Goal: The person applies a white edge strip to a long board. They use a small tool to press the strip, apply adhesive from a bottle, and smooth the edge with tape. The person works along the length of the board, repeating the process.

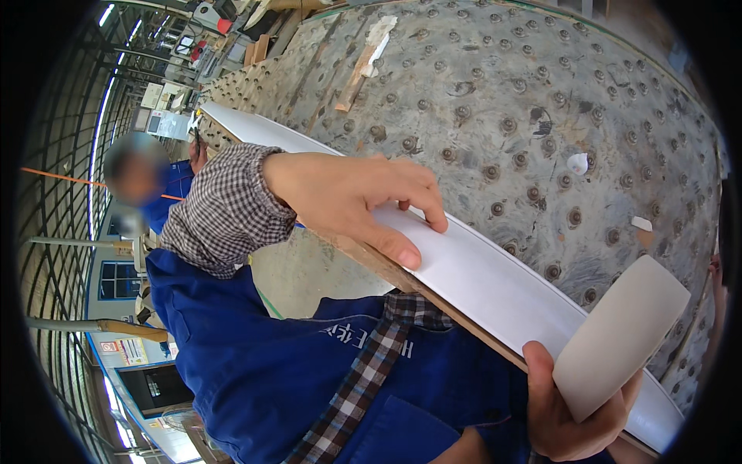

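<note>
A long white-faced strip with a bare brown edge (479,274) runs diagonally from the upper left to the lower right, close against my body. Across its middle lies my left hand (352,197), in a checkered sleeve cuff; thumb and fingertips rest apart on the white face, with nothing held between them. At the strip's lower right end, my right hand (587,421) grips a wide cream roll, apparently tape (622,336). The roll stands tilted over the white face and hides part of it. Its far side and some of my right fingers are out of sight.
A grey worktop studded with round metal rollers or balls (464,112) spreads beyond the strip. On it lie a narrow wooden slat (357,85), a crumpled white scrap (577,163) and a small white piece (641,223). A co-worker in blue (178,182) is at the left, near cluttered equipment.
</note>
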`<state>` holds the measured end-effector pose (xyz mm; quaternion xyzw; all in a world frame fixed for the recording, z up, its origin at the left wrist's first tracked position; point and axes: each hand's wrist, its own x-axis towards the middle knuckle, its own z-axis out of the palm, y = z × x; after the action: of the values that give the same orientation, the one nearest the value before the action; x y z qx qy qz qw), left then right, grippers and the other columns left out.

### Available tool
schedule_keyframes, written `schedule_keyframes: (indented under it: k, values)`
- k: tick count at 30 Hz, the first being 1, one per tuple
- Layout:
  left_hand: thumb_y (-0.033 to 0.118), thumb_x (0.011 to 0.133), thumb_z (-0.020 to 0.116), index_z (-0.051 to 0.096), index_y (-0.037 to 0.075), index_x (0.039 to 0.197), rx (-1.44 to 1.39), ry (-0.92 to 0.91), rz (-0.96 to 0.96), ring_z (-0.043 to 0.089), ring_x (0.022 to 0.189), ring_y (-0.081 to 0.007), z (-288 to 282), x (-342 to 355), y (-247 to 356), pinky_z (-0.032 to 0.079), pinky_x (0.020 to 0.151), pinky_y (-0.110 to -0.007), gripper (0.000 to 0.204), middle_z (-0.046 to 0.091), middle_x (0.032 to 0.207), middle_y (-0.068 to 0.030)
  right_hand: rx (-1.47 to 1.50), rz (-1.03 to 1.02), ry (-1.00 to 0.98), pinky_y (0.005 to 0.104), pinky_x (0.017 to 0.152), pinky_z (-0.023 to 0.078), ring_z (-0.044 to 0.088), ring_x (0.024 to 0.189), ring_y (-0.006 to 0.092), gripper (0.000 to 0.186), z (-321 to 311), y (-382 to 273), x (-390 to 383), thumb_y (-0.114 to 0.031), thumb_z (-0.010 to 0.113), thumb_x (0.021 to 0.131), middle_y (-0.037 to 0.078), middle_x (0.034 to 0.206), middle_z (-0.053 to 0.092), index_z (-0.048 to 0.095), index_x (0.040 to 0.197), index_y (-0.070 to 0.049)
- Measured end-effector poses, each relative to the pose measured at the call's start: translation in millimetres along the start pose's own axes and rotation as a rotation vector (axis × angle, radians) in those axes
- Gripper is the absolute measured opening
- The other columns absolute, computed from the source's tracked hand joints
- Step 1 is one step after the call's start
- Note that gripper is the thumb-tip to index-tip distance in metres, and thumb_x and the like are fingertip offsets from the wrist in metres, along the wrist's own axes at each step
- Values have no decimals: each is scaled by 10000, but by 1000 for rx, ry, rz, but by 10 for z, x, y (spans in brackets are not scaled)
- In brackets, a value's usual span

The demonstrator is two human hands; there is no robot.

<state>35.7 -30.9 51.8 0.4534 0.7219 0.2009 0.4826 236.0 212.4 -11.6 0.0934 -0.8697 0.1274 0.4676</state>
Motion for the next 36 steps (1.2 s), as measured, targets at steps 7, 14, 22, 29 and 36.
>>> schedule_keyframes:
  k: [7,14,22,29,36]
  values:
    - [467,789,708,506,72,1217,31,-178,-41,456,1047,-223,21,232,92,298,927,-400,617,502,1148,-79,-9,302,-356,348,634,514,626,762,340,706,-263,-298,48,-301,849,657,237,932,588,404,1064,65]
    - [434,756,746,505,62,1211,-81,-122,-50,455,1038,-207,-110,17,-188,335,923,-383,635,503,1158,-60,198,267,-342,350,682,453,563,759,289,675,-257,-165,-27,-165,828,707,218,954,550,384,1145,92]
    - [347,767,758,581,32,1108,16,151,93,489,972,-199,69,-98,-173,404,836,-335,497,538,1065,-73,31,287,-267,333,732,470,586,818,297,705,-194,-286,43,-248,844,687,230,1034,571,449,1147,112]
    - [312,838,692,599,27,1155,-52,-97,122,504,920,-175,-128,58,-277,424,798,-317,436,568,1043,-68,19,562,-289,368,672,454,563,712,312,494,-168,-359,138,-173,792,696,173,838,575,519,1047,42]
    - [279,832,699,553,24,1235,-65,-55,243,544,840,-167,-329,17,-439,471,795,-308,498,588,1097,-93,-47,448,-666,391,622,414,520,681,362,247,-278,-216,677,-130,683,775,181,747,545,521,879,25]
